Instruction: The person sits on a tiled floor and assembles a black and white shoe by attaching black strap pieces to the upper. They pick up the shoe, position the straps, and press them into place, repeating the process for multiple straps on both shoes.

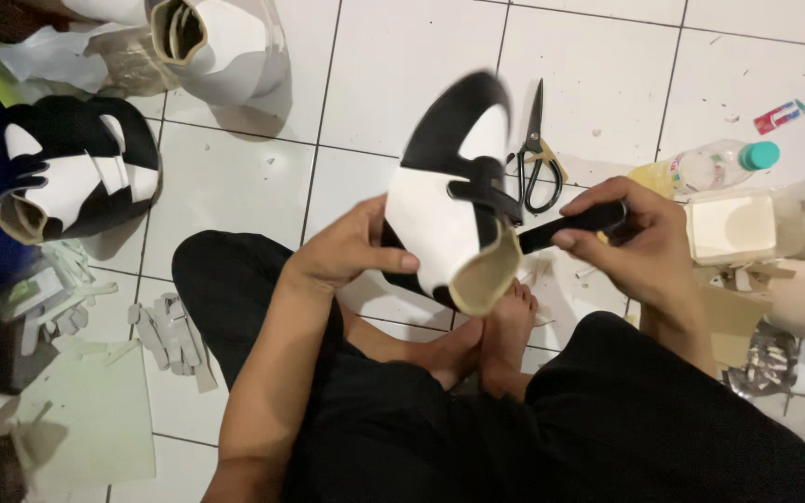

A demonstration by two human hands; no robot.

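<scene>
black-and-white shoe upper is sitting at centre frame, held above the crossed legs and bare feet of a person seated on the white tiled floor. left hand is cupping the upper's white side, fingers curled around it and thumb pressing the edge. right hand is pinching a black strap that is running from the upper out toward centre right, fingers pressed together on its end.

judgement: the strap is probably being pulled or seated; doing this well likely means keeping the left hand bracing the shell firmly while the strap is kept flat and untwisted, with an even pull along its length.

containers: a clear plastic bottle with a teal cap is lying at upper right, contents looking yellowish at one end. a pale open box is standing just below it; its contents cannot be told. a small red-and-white tube is lying further up. black scissors are lying just behind the upper. another black-and-white upper is resting at left, with grey offcuts below it.
</scene>
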